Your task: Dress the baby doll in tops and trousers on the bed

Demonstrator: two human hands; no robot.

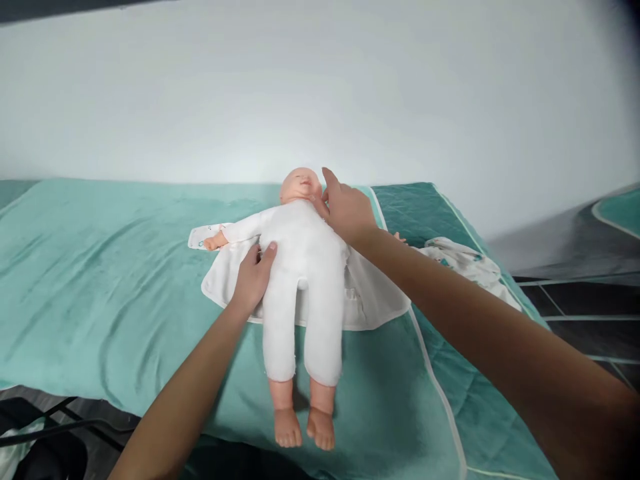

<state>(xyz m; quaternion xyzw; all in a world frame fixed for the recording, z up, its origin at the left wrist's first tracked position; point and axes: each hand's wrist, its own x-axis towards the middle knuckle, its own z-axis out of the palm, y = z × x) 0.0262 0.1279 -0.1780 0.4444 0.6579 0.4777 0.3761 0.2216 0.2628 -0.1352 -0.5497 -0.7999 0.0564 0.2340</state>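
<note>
A baby doll [300,247] with a white cloth body lies on its back, its head at the far side and its bare feet toward me. Beneath it a white baby garment [380,300] is spread out, with one sleeve under the doll's hand on the left. My left hand [254,277] grips the doll's side near the hip, thumb on top and fingers partly hidden. At the doll's neck and shoulder on the right is my right hand [350,210], fingers apart, one pointing up beside the head. My right forearm covers most of the doll's arm there.
A light green cover [125,280] lies over the bed, with a darker quilted cover [485,387] on the right. Crumpled white cloth [465,263] rests on that side. A pale wall [300,87] stands behind; metal bars [565,319] show beyond the right edge.
</note>
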